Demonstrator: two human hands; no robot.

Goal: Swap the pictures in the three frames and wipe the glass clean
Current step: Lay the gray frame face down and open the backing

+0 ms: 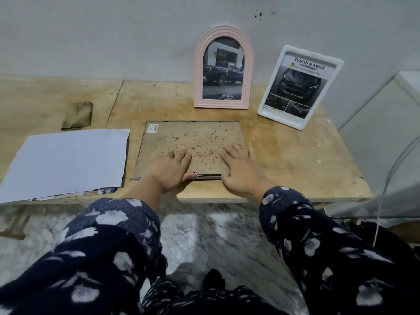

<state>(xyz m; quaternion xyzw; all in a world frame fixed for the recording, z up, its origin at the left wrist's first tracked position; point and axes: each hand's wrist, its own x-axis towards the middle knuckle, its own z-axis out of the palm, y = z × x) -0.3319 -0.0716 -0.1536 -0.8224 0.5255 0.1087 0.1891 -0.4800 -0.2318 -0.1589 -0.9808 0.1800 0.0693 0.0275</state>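
Observation:
A rectangular frame (193,137) lies face down on the wooden table (295,160), its spotted brown backing board up. My left hand (170,169) rests flat on the near left part of the backing, thumb at the near edge. My right hand (238,167) presses flat on the near right corner, fingers spread. A pink arched frame (223,67) with a dark pickup picture stands against the wall behind. A white frame (300,87) with a "Tough & Agile" car sheet leans to its right.
White sheets of paper (66,160) lie on the table's left, with a printed page peeking out beneath. A brown cloth (78,114) sits at the far left. A white cushion (386,137) and a cable (386,178) border the right edge.

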